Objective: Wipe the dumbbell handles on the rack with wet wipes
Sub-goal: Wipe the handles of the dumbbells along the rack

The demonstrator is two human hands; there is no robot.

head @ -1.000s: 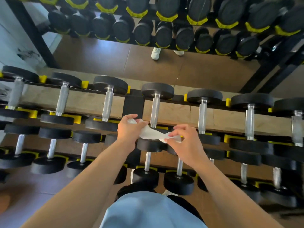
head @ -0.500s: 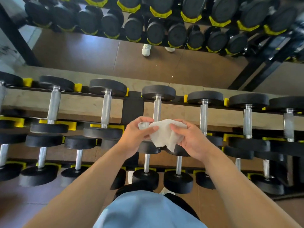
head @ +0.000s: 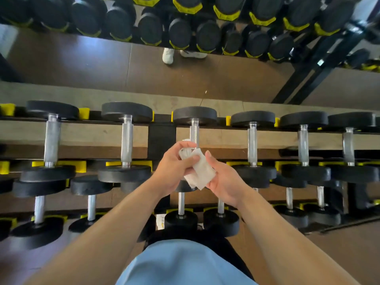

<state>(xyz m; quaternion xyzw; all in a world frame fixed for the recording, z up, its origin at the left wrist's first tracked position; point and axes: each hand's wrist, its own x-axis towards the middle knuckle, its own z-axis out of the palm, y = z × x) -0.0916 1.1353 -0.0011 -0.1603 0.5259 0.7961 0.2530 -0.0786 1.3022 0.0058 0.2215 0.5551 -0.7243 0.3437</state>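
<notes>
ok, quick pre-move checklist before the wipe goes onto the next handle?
1. Wipe in hand: ok. The left hand pinches the wet wipe; the right hand supports it from below.
2. Wipe folded to a usable pad: not ok, the upper part is bunched.
3. Target handle reachable: ok. The dumbbell handle sits just beyond the hands, nothing covering its upper part.
4. Wipe touching the handle: not ok, it is held short of it.
5. Wipe still damp: cannot tell.
6. Dumbbell seated on the rack: ok, its heads sit on the rails.
</notes>
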